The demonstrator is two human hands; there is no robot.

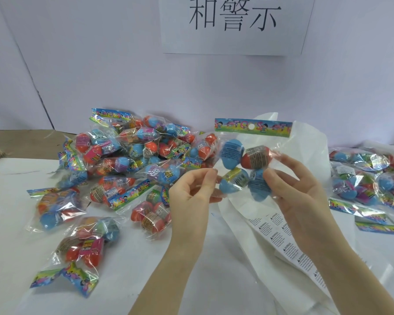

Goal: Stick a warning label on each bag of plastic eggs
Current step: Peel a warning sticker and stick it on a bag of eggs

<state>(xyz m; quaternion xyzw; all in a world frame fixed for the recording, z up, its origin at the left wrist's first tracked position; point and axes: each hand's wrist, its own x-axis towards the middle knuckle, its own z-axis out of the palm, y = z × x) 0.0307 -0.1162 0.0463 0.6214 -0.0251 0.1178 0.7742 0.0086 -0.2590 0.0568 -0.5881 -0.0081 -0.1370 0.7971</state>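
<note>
One bag of plastic eggs (243, 164) is up in the air over the desk (146, 280), header card on top, four eggs bunched inside clear film. It looks light, and the film soft, crinkly and probably slippery, so the eggs will likely roll about under any pressure. The sensible hold, I'd say, is on the hard eggs through the film, or on the stiffer printed header card (253, 128).

And that's roughly what the right hand (305, 196) does: thumb and fingers curl round the bag's lower right side, pressing a blue egg through the plastic. The left hand (191, 198) comes in at the bag's left edge, fingers curled, thumb and fingertips pinched together near the film. Whether there's a label in that pinch, I can't tell.

The sheet of warning labels (280, 237) lies beneath the right wrist. A pile of egg bags (123, 160) sits to the left, more bags (369, 178) to the right.
</note>
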